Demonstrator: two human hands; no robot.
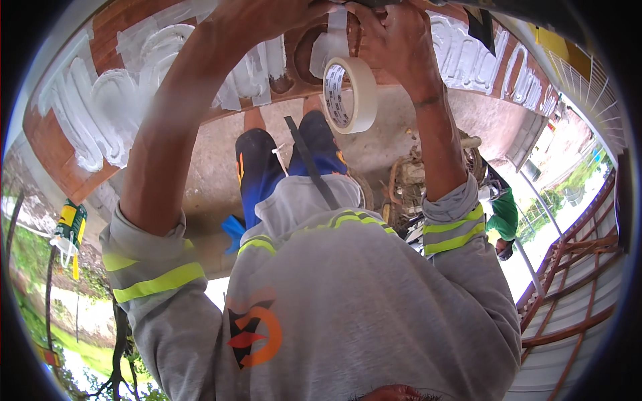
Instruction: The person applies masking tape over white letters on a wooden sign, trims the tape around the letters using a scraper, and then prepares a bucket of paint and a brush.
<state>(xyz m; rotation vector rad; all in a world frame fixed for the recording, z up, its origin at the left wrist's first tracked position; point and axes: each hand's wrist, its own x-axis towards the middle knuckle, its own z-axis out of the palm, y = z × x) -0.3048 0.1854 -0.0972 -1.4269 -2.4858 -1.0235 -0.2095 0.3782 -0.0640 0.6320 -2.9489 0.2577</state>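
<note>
Both my arms reach up to the top of the head view, where a brown board [110, 33] carries large white painted letter shapes. A roll of cream masking tape [364, 100] hangs below my fingers, with a pale tape strip [338, 37] running up from it. My left hand [281, 12] is closed at the strip's upper end, its fingertips partly cut off by the picture's edge. Beside it, my right hand [399, 43] has its fingers curled and pinched at the same strip.
A greasy engine-like machine [408, 177] stands on the concrete floor [287, 134] to the right. Farther right, a person in a green top [503, 210] is near metal posts. A green and yellow package [70, 220] is at the left, and a blue scrap [233, 232] lies near my legs.
</note>
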